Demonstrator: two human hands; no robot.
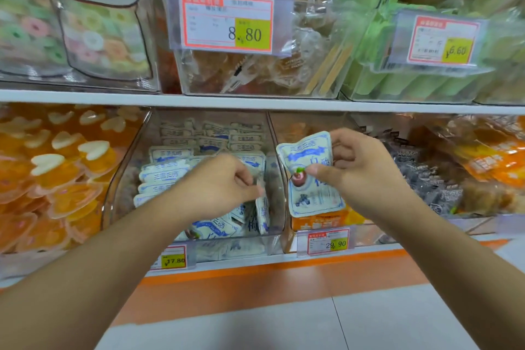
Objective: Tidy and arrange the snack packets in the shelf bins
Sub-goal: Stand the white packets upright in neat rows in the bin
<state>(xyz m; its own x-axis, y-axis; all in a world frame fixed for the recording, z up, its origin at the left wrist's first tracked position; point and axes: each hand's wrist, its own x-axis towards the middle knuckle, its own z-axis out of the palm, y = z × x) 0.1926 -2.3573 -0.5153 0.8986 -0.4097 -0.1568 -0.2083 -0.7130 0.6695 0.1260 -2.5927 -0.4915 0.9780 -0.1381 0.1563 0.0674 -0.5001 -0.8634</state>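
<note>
A clear bin point(277, 179) on the lower shelf holds several white-and-blue snack packets point(167, 170), stacked flat at the back and tumbled at the front. My right hand point(360, 173) holds one such packet point(309, 179) upright in front of the bin's right wall, thumb on its face. My left hand point(221, 182) reaches into the bin and pinches the top edge of a packet standing on edge point(262, 207) against the right wall.
Orange heart-shaped jelly cups point(56, 173) fill the bin to the left. An orange-packet bin point(321, 221) and dark packets point(426, 176) sit to the right. Price tags point(172, 260) hang on the shelf edge. The upper shelf point(255, 102) carries bins of bagged sweets. Tiled floor point(284, 321) lies below.
</note>
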